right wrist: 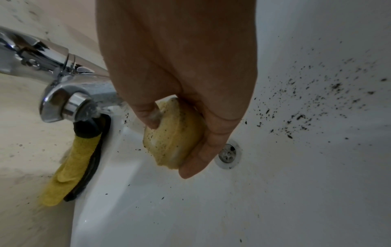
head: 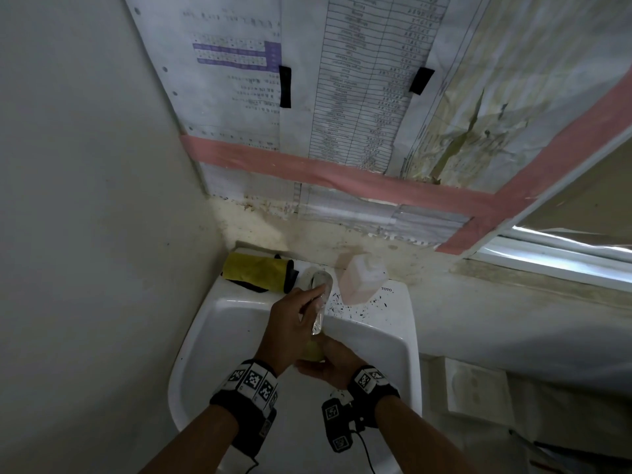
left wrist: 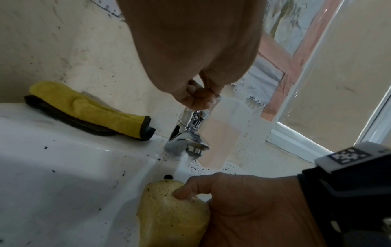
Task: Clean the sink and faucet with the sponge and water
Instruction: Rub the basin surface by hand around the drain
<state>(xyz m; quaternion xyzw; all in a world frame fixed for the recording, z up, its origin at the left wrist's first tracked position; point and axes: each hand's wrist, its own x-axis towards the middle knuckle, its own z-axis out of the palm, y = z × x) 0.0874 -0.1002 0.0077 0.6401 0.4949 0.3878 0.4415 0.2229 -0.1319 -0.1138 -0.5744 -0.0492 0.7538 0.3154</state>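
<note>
Sponge (right wrist: 173, 133), yellow and grit-flecked, sits squeezed in our right hand (right wrist: 180, 70) over the sink (right wrist: 296, 183) basin near the spout. Left hand (left wrist: 196, 97) pinches the faucet (left wrist: 188, 132) lever; water runs. We judge this the wetting step; scrubbing the black specks comes next.

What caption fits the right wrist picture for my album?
Right hand grips a speckled yellow sponge beside the faucet, above the dirty sink.
</note>
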